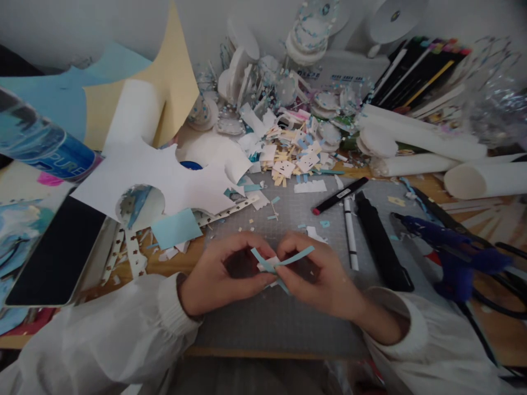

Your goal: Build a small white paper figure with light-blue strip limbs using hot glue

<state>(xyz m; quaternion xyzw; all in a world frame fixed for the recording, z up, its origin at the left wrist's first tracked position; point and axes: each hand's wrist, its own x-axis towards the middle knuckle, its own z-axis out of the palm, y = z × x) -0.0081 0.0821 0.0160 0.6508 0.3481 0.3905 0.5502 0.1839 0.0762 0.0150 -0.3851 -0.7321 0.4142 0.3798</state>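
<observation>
My left hand [224,277] and my right hand [323,277] meet over the grey cutting mat [288,318], both pinched shut on a small white paper piece [267,266] with thin light-blue paper strips [294,256] crossing it. One strip sticks out to the upper right, another points down between my fingers. Both wrists are in white sleeves.
Black markers [340,196] and a white pen [351,236] lie right of my hands, a blue glue gun [448,247] farther right. White cut sheets [164,175], a light-blue square [176,227], a dark tablet [55,255], a bottle [41,142], paper rolls [420,137] and a scrap pile [292,148] surround the mat.
</observation>
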